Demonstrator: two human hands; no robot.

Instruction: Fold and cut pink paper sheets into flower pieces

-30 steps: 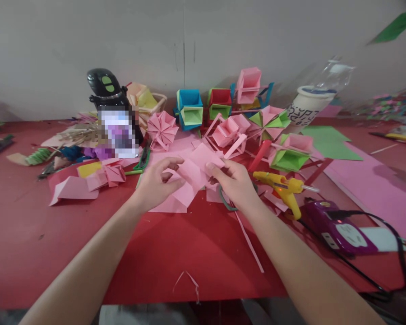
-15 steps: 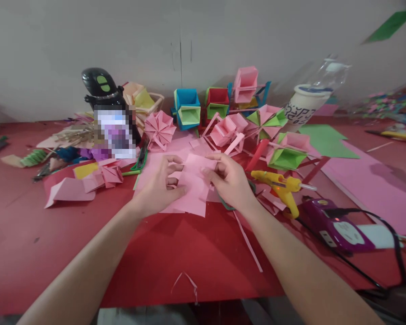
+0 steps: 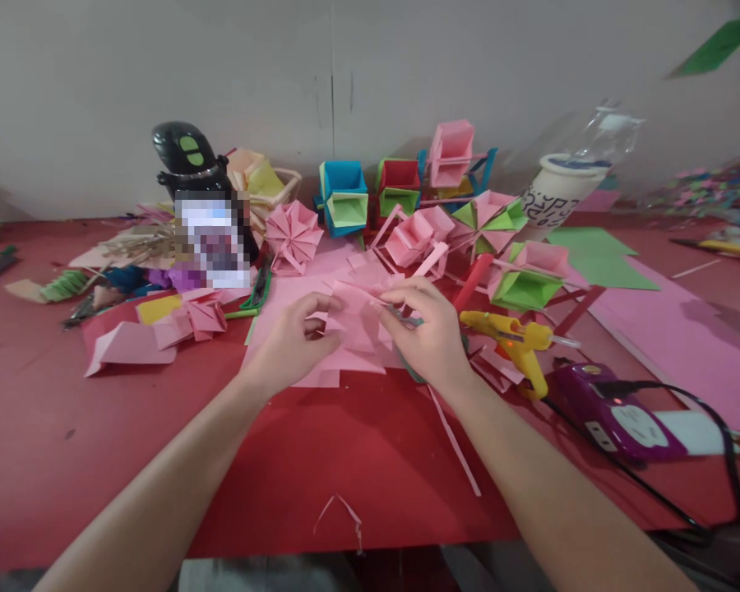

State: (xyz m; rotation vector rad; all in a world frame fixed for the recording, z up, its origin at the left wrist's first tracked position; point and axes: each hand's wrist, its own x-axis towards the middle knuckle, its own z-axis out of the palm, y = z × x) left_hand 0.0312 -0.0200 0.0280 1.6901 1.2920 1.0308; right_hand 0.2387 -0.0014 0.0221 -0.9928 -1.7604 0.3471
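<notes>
A small piece of pink paper [image 3: 361, 319] is held up over larger pink sheets [image 3: 271, 316] at the middle of the table. My right hand [image 3: 428, 329] pinches its right edge between thumb and fingers. At the paper's left side, my left hand [image 3: 299, 337] has curved fingers, with a gap between thumb and forefinger; whether its fingertips touch the paper is unclear. The upper edge of the paper looks bent over. Under my right hand shows part of a green-handled tool [image 3: 413, 366], mostly covered.
Folded paper models [image 3: 410, 234] line the back. Right of my right hand lie a yellow glue gun [image 3: 511, 333] and a purple power strip [image 3: 622, 411] with a black cable. A phone [image 3: 213, 242] stands in a black holder, back left. A white cup [image 3: 555, 193] stands back right.
The pink paper has tilted from nearly flat to a raised, bent shape, its near edge farther from me. My right hand still holds it; my left hand stays beside it.
</notes>
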